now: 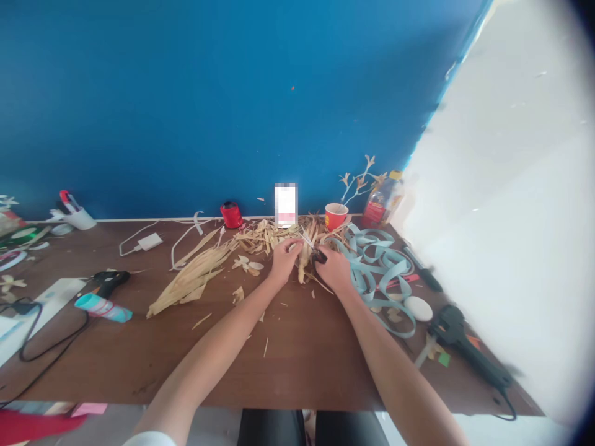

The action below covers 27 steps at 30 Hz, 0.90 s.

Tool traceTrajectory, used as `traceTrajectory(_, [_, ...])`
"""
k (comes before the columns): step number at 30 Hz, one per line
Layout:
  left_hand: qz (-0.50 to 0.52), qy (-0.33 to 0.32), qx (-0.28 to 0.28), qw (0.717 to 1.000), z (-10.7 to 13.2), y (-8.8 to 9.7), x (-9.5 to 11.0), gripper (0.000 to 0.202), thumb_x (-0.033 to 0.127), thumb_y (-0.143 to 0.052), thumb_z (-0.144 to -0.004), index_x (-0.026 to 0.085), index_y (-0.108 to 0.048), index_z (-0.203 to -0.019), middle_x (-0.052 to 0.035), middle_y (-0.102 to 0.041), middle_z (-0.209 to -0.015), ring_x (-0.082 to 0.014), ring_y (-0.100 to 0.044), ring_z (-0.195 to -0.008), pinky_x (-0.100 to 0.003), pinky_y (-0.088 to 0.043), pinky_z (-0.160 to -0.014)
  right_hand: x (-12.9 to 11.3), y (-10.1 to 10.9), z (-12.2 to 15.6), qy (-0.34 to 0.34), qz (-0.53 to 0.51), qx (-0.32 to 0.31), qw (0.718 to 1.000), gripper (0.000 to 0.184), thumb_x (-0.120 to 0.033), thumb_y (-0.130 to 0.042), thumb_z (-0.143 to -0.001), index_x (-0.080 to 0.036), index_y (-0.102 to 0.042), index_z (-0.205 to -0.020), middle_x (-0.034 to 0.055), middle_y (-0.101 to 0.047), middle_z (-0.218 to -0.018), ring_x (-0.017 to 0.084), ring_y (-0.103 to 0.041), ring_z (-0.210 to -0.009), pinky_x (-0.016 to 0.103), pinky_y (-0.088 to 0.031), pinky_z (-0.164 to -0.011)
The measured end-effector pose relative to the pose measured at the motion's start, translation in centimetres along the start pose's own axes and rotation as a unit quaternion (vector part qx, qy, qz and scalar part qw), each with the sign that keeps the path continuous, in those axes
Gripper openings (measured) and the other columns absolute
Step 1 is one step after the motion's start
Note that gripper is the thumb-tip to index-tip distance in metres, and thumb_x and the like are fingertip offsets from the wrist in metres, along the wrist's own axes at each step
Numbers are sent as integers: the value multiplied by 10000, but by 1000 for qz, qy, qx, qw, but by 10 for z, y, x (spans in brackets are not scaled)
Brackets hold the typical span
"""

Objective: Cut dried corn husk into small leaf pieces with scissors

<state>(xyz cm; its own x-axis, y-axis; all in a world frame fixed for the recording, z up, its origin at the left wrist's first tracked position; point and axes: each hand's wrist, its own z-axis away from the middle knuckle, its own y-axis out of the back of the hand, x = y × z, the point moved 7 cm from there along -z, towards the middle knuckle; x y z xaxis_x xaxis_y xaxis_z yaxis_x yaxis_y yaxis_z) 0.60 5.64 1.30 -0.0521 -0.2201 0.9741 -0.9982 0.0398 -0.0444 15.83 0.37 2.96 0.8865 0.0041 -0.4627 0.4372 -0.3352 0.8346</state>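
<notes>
My right hand point(333, 269) is closed around the dark handles of a pair of scissors point(320, 256), whose blades point up and left toward my other hand. The fingers of my left hand point(282, 261) are pinched together at a small pale piece of dried corn husk point(294, 246), close to the blades; its outline is hard to make out. Between the hands lies a bundle of dry husk point(304, 260). Behind them spreads a heap of husk scraps point(264, 235). White petal-like pieces point(248, 266) lie left of my left hand.
A long husk bundle point(190, 279) lies to the left. At the back stand a red container point(231, 215), a lit phone screen point(286, 205), a red paper cup point(336, 217) and a bottle point(379, 207). On the right are tangled blue ribbon point(395, 272) and a glue gun point(469, 347).
</notes>
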Motion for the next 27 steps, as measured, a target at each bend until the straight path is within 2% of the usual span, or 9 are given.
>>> traceTrajectory(2, [-3,-1,7,1000,0,1,2,173,283,-655,-727,167,-717,-838,-26,-661,-797,-111,-512,-637,-237,-387,-599,0,0,0,-2,4,-8,1000,398,-245,-564,-772,-312,-664,-1152,25,-743,-958,233,-665,-871,288,-458,-734])
traceTrajectory(7, [48,25,19,998,0,1,-1,134,269,-656,-720,166,-659,-805,13,-587,-682,-89,-466,-571,-226,-372,-568,-1,-2,0,4,13,-16,1000,421,-230,-556,-761,-323,-664,-1157,23,-740,-987,235,-663,-897,289,-459,-754])
traceTrajectory(13, [77,41,-9,996,-1,-5,-7,201,319,-674,-725,162,-617,-836,27,-547,-617,-94,-497,-565,-218,-388,-560,-1,-2,0,1,19,-27,999,424,-237,-557,-758,-327,-666,-1158,23,-743,-975,238,-668,-901,282,-457,-739])
traceTrajectory(21, [59,6,-14,998,-1,-2,0,248,378,-702,-729,155,-649,-823,10,-576,-656,-96,-494,-570,-232,-395,-570,1,-6,-1,14,20,-31,999,407,-237,-541,-780,-349,-665,-1151,12,-745,-995,224,-674,-910,263,-443,-740])
traceTrajectory(27, [78,13,14,997,-3,2,-6,289,394,-723,-723,156,-645,-865,-7,-596,-716,-104,-505,-604,-246,-419,-598,0,-7,-1,40,16,-32,999,372,-218,-515,-793,-341,-681,-1103,5,-747,-972,214,-675,-896,255,-428,-728])
